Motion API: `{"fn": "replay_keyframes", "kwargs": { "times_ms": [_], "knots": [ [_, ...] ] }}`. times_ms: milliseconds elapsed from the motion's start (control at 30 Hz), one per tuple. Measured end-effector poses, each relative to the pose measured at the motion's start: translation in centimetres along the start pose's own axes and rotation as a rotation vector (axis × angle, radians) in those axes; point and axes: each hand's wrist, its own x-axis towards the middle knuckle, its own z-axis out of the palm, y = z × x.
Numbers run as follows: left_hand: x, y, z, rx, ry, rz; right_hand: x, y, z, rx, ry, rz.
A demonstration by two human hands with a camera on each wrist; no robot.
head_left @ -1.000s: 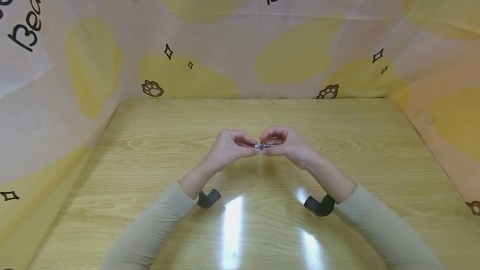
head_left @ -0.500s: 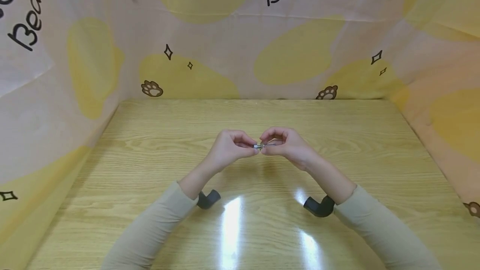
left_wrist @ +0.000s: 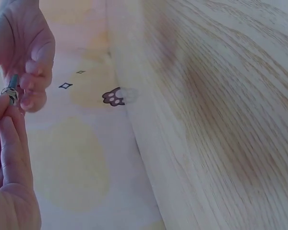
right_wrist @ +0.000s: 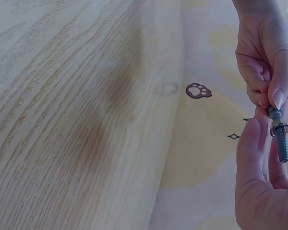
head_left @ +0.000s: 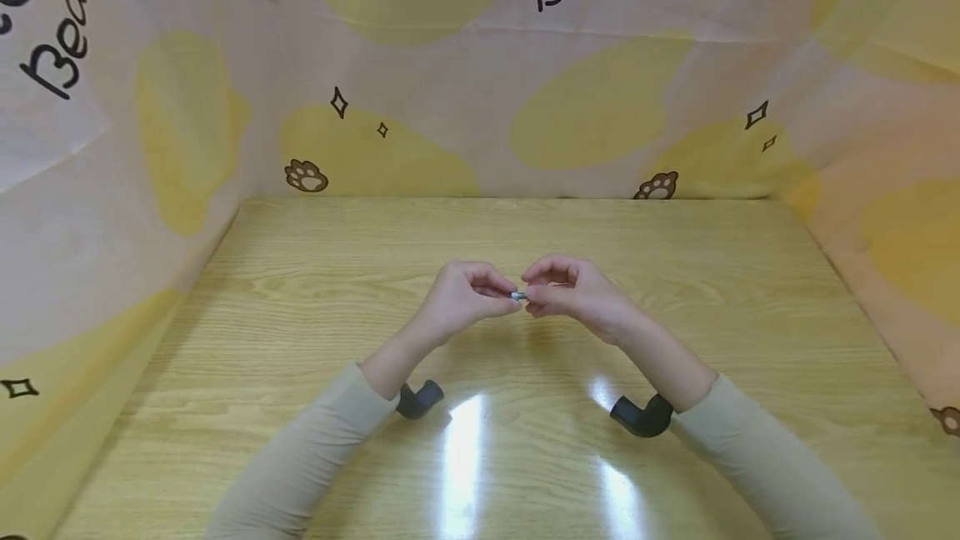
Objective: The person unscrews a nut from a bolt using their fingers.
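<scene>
A small metal bolt [head_left: 520, 296] is held level above the table between both hands. My left hand [head_left: 463, 297] pinches its head end between thumb and fingers, and the threaded shank [right_wrist: 282, 148] points away toward the right hand. Partway along the shank sits a ring-shaped nut [right_wrist: 279, 129], possibly with a washer. My right hand [head_left: 581, 297] curls its thumb and fingers round the nut and shank. In the right wrist view the thumb shows only at the image edge, so firm contact is hard to tell. From the head view the right thumb covers most of the shank.
The wood-grain table [head_left: 360, 248] spreads under both hands. A patterned cloth [head_left: 420, 73] with yellow patches and paw prints stands along the back and sides. Black curved pieces [head_left: 422, 399] sit at both wrists. Light glares off the table's front part.
My right thumb has moved up across the shank, which now shows less in the head view. The left hand keeps its pinch on the bolt with hardly any movement.
</scene>
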Motion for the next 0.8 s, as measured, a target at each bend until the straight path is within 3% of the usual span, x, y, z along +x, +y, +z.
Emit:
{"fn": "replay_keyframes", "kwargs": {
  "times_ms": [500,700,800],
  "knots": [
    [-0.07,0.11,-0.12,0.014,-0.002,-0.002,-0.05,-0.19,0.05,-0.021,-0.006,0.044],
    [0.0,0.08,-0.1,0.009,-0.007,-0.006,-0.1,-0.15,-0.07,-0.044,-0.014,-0.004],
    [0.02,0.02,0.05,-0.005,-0.015,0.001,-0.13,-0.25,-0.11,-0.042,-0.013,0.013]
  ]
}}
